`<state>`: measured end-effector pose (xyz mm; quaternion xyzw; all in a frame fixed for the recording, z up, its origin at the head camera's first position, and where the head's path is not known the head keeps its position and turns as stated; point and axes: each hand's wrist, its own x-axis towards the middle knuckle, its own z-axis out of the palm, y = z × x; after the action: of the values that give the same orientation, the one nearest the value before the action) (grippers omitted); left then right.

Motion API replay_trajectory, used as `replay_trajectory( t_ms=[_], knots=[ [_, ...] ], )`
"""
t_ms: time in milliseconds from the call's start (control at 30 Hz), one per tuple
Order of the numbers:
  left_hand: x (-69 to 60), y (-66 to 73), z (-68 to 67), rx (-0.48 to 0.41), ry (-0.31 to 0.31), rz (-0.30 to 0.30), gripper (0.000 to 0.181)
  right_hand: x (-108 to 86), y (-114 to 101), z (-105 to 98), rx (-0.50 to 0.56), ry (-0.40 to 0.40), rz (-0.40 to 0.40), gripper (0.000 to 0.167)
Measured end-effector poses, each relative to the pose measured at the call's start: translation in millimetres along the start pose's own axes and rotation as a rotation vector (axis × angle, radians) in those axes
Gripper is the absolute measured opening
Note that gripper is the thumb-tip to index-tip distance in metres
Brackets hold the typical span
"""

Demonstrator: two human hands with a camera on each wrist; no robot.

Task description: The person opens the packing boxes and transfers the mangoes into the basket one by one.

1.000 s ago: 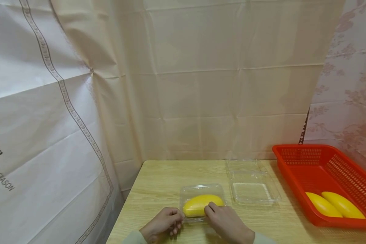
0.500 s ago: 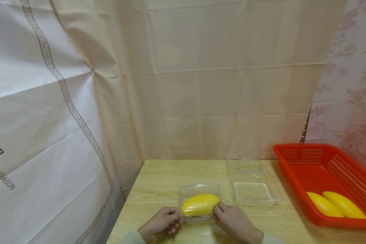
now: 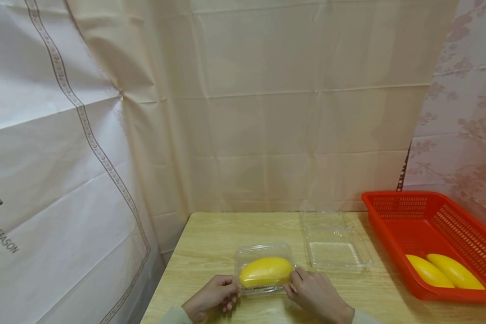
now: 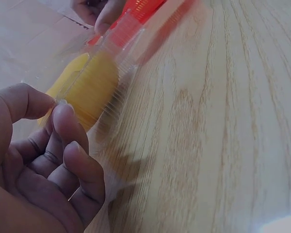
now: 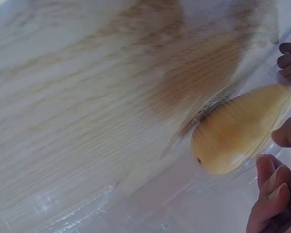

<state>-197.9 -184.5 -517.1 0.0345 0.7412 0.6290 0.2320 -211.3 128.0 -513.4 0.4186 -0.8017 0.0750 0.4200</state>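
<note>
A yellow mango [image 3: 266,272] lies inside a clear plastic clamshell box [image 3: 263,247], under its transparent lid. In the left wrist view, my left hand [image 4: 48,155] pinches the box's rim at the near left corner between thumb and index finger, the other fingers curled loosely below. At the near right corner, my right hand [image 3: 313,290] holds the rim with thumb and fingertips. The right wrist view shows the mango's dark-spotted end [image 5: 218,150] close to my right fingers [image 5: 269,172]. Whether the lid's edge is fully pressed down cannot be made out.
A second clear box [image 3: 336,252] stands open behind and right of the hands. Farther right, a red plastic basket [image 3: 394,256] holds two more mangoes [image 3: 455,272]. The wooden table [image 3: 210,234] meets a cloth-draped wall [image 3: 287,135] at the back.
My right hand has slid rightward from over the mango to the box's near right corner. The box has shifted slightly left, and my left hand keeps its place at the left corner.
</note>
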Motion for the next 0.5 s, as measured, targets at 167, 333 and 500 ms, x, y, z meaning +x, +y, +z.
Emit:
replay_trajectory(
  t_ms=[167, 333, 500],
  knots=[
    [-1.4, 1.4, 1.7, -0.007, -0.004, -0.024, 0.018, 0.4, -0.5, 4.4, -0.045, 0.067, -0.004, 0.048],
    [-0.8, 1.6, 1.7, 0.001, 0.000, -0.032, 0.019, 2.3, -0.1, 5.7, -0.034, 0.069, -0.012, 0.047],
    [-1.5, 2.2, 0.3, 0.004, -0.003, -0.032, 0.018, 3.6, 1.7, 5.7, -0.018, 0.067, -0.023, 0.047]
  ],
)
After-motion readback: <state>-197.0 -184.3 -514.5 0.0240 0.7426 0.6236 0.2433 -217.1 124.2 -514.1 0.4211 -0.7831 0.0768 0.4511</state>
